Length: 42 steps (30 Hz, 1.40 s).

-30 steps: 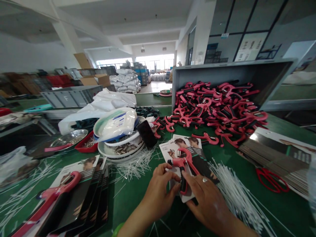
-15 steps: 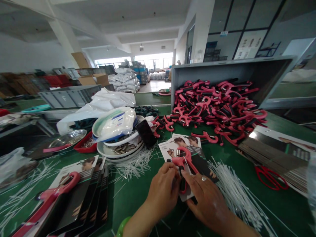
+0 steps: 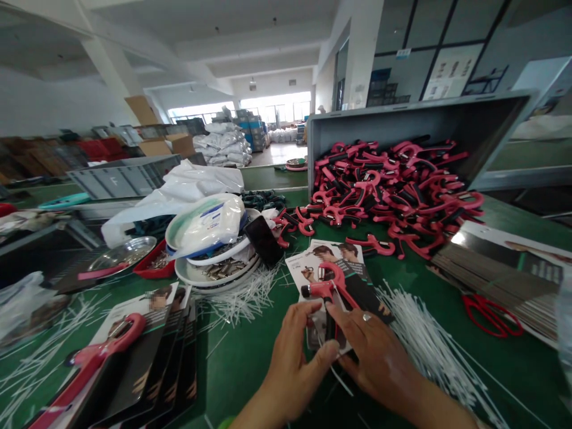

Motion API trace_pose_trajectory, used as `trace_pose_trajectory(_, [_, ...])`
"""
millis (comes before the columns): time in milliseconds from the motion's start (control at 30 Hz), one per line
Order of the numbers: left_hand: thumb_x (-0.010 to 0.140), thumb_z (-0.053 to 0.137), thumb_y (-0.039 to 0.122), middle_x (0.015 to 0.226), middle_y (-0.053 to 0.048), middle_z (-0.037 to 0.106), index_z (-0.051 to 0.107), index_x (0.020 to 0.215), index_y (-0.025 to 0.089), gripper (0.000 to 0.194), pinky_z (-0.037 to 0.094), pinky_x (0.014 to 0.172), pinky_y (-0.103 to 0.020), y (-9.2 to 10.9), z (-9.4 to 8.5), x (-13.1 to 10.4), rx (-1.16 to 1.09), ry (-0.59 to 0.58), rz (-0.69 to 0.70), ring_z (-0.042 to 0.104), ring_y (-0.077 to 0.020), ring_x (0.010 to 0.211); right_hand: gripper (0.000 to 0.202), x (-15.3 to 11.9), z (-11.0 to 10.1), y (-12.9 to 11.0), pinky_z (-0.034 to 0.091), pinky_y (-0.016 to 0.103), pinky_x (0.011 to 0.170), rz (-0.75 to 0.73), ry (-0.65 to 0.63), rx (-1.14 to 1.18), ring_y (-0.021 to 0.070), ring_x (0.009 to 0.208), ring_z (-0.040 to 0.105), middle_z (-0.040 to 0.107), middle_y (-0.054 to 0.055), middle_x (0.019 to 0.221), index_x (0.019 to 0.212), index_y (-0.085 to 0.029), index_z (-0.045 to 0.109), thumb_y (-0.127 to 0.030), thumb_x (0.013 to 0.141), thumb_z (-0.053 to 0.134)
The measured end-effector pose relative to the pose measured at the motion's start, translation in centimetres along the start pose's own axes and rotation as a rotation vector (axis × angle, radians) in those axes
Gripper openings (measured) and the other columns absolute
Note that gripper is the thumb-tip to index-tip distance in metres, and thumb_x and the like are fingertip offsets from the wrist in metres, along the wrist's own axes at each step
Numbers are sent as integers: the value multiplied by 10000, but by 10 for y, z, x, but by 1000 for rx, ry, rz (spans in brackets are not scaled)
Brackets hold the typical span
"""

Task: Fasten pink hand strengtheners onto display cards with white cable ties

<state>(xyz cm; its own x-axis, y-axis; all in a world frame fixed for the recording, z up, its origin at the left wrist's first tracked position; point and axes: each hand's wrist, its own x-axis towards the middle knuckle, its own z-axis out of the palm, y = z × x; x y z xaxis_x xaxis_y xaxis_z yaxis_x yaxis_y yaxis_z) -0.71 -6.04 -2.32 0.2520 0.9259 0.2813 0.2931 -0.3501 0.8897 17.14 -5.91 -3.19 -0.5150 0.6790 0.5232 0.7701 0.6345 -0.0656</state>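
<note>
A pink hand grip strengthener (image 3: 320, 290) with black handles and a metal spring lies on a printed card (image 3: 300, 269) before me. My right hand (image 3: 379, 351), with a ring on one finger, presses its fingers over the handles and the card. White cable ties (image 3: 342, 380) run around the handle, one loose end curving down toward me. My left hand (image 3: 292, 357) is at the left of the handle, thumb and fingers spread apart, the thumb close to the black grip. Whether its fingertips touch the tie is hard to see.
A grey crate (image 3: 420, 113) tipped on its side spills many pink hand grips. Loose cable ties (image 3: 429, 345), red scissors (image 3: 491, 316) and stacked cards (image 3: 500, 274) are at right. Plates of metal parts (image 3: 218, 280), a phone (image 3: 263, 240) and a carded hand grip (image 3: 96, 351) are at left.
My left hand's fingers have gone from bunched together to spread apart, and it has shifted slightly down. A white tie end now shows below the handle. My right hand stays in place.
</note>
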Motion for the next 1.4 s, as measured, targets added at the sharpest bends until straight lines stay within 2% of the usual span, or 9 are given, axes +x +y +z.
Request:
trace_pose_trajectory(100, [741, 634, 547, 1260, -101, 504, 449, 1290, 242, 655, 397, 957, -426, -10, 11, -10, -27, 9, 62, 478, -277, 1138, 623, 4, -18, 6, 523, 392, 821, -10, -152, 127, 239, 962, 621, 651, 130, 1090, 1323, -120, 407, -81, 705, 472])
trace_pose_trajectory(233, [803, 631, 348, 1180, -96, 567, 527, 1197, 236, 422, 404, 946, -428, -13, 19, -5, 103, 74, 54, 506, -257, 1102, 613, 14, -35, 12, 497, 351, 873, 14, -260, 236, 200, 1033, 608, 633, 116, 1171, 1349, -137, 394, -65, 741, 423])
trace_pose_trajectory(567, [815, 591, 209, 1164, -86, 572, 564, 1158, 244, 346, 429, 926, -404, -15, 19, 0, 45, 126, 44, 520, -237, 1083, 445, 28, -14, 10, 494, 313, 697, 86, -230, 118, 203, 804, 651, 694, 80, 918, 1186, -126, 525, -77, 749, 460])
trace_pose_trajectory(800, [841, 569, 297, 1166, -94, 565, 567, 1181, 211, 351, 477, 829, -334, -24, 13, -3, -7, 203, -82, 574, -201, 980, 385, 36, -34, 24, 473, 281, 650, 131, -208, 270, 159, 680, 600, 658, 10, 765, 1173, -171, 526, -105, 797, 477])
trace_pose_trajectory(967, [914, 461, 308, 1067, -91, 644, 622, 1145, 195, 304, 464, 878, -330, -31, 8, -2, 5, 281, -112, 598, -197, 989, 230, 28, -22, 24, 470, 241, 592, 310, -164, 445, 124, 623, 590, 657, -5, 772, 1068, -191, 560, -175, 845, 504])
trace_pose_trajectory(1100, [857, 572, 288, 904, -60, 705, 685, 1015, 206, 211, 504, 730, -288, -33, 2, 5, 125, 347, -33, 637, -175, 791, 194, 19, -9, 21, 483, 238, 574, 376, -41, 510, 122, 606, 602, 677, 7, 791, 1029, -193, 578, -235, 843, 539])
trace_pose_trajectory(1200, [830, 611, 235, 811, -33, 712, 679, 987, 209, 173, 507, 673, -256, -31, 0, 10, 227, 408, 131, 636, -148, 711, 206, 16, -4, 19, 496, 251, 590, 394, 9, 496, 137, 645, 625, 695, 17, 818, 1023, -202, 590, -264, 828, 570])
trace_pose_trajectory(1300, [843, 576, 168, 792, -31, 709, 690, 898, 198, 131, 503, 674, -230, -25, 1, 15, 322, 364, 328, 642, -133, 719, 229, 15, -1, 17, 500, 267, 604, 389, 32, 456, 141, 628, 616, 692, 9, 808, 1052, -215, 583, -274, 831, 577])
trace_pose_trajectory(1400, [850, 546, 142, 789, -29, 708, 703, 907, 210, 181, 488, 613, -194, -20, 0, 18, 409, 290, 359, 642, -119, 680, 242, 13, 2, 15, 502, 290, 648, 353, 55, 394, 159, 677, 620, 687, 6, 806, 1076, -224, 575, -258, 837, 568])
